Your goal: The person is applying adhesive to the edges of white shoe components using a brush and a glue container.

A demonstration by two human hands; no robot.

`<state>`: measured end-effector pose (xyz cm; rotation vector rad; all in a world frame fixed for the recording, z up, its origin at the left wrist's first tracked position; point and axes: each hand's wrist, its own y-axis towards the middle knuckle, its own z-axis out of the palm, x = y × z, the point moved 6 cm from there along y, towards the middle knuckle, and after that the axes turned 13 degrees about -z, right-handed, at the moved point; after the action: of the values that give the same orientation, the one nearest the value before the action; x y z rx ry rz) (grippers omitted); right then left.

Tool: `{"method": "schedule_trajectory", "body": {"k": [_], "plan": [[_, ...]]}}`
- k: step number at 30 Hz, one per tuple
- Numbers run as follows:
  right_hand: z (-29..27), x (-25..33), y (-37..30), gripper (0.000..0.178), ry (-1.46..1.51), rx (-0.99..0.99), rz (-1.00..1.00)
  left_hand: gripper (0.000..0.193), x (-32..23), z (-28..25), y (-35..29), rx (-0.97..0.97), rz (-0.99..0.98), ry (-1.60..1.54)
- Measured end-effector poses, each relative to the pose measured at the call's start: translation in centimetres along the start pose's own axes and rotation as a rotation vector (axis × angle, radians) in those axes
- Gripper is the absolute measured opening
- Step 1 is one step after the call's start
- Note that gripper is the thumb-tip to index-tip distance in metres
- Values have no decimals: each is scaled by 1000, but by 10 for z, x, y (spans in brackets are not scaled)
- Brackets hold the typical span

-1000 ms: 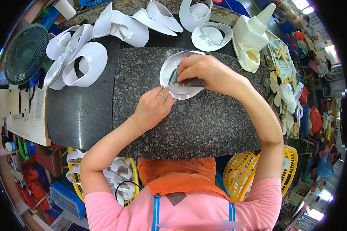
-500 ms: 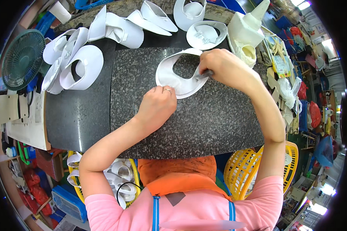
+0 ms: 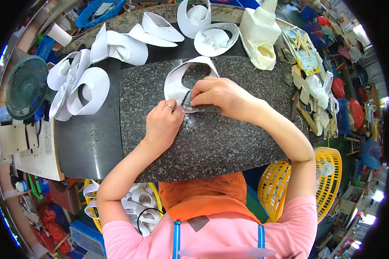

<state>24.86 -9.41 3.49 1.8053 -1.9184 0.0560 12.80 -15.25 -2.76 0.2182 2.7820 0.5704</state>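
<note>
A white shoe upper [image 3: 174,87], curved round a large opening, lies on the speckled dark stone slab [image 3: 211,142]. My left hand [image 3: 163,123] is closed on its near left edge, fingertips pressed together there. Closed round a grey flat scraper [image 3: 208,108], my right hand [image 3: 222,97] holds the tool low over the near end of the upper. The blade meets the upper close to my left fingertips. My right hand hides part of the upper's right side.
More white uppers [image 3: 90,88] stand at the left and along the back. A pale bottle [image 3: 259,30] with a cone-shaped top is at the back right. Yellow baskets [image 3: 330,181] flank me below the slab, the left one holding white pieces. A green fan [image 3: 26,86] stands far left.
My right hand has moved left and nearer with the scraper, from the upper's right side to its near end. My left hand still grips the edge. The view has shifted slightly.
</note>
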Motion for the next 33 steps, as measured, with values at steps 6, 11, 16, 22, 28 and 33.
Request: {"method": "schedule_trajectory", "body": {"k": [6,11,16,22,28,33], "plan": [[-12,-20,-11,23,-82,83,106,14,0,1,-4,2,77,23],[-95,-46,-79,17,-453,-268,572,14,-11,-1,3,-71,152,74],[-121,-104,-154,24,-460,-415,960,14,10,-24,29,-178,-126,-293],[-106,-109,-180,25,-670,-659,834,14,60,-43,10,-146,-663,-947],[-54,-45,-133,27,299,-626,1046,18,56,-32,-21,17,-744,-1178],[16,18,-39,29,206,-359,246,18,47,-32,-23,29,-704,-1174]]}}
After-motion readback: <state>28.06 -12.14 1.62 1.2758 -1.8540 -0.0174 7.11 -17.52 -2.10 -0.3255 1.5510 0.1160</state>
